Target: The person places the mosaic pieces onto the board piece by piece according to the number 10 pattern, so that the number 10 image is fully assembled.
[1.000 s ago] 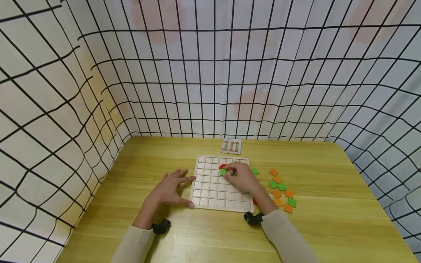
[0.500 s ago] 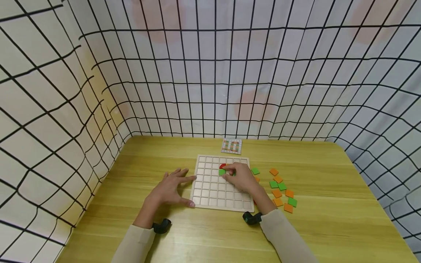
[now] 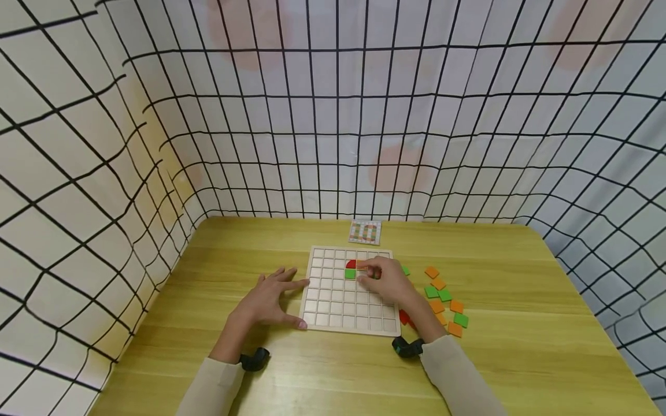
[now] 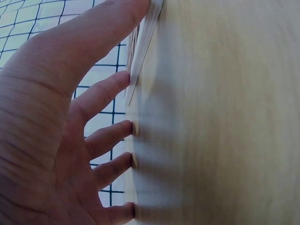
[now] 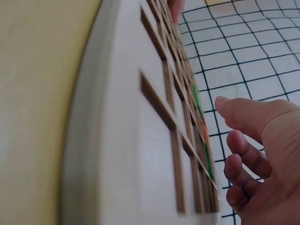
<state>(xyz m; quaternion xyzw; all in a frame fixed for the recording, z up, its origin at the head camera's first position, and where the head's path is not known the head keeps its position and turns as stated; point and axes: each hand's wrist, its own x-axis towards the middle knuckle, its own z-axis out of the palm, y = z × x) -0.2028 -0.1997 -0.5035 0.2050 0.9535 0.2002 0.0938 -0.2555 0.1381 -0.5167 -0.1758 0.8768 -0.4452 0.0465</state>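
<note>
A pale wooden grid board (image 3: 328,294) lies flat on the table. My left hand (image 3: 267,297) rests at its left side with fingers spread, thumb and index tips against the edge. In the left wrist view the left fingertips (image 4: 125,77) stand on the table and at the board's side. My right hand (image 3: 390,280) is over the board's upper right, thumb and index apart, other fingers bent. Near its fingertips sit a red rounded tile (image 3: 351,264), a green square tile (image 3: 350,274) and an orange tile (image 3: 361,265). No tile shows between thumb and fingers in the right wrist view.
Several loose orange (image 3: 432,272) and green tiles (image 3: 461,320) are scattered right of the board. Red pieces (image 3: 403,316) lie by its right edge, partly behind the right forearm. A patterned card (image 3: 365,231) lies beyond the board. Black-grid white cloth (image 3: 312,144) surrounds the table.
My right hand has moved slightly right, away from the green square tile, which now shows fully in its cell; part of an orange tile has come into view. The left hand stays put.
</note>
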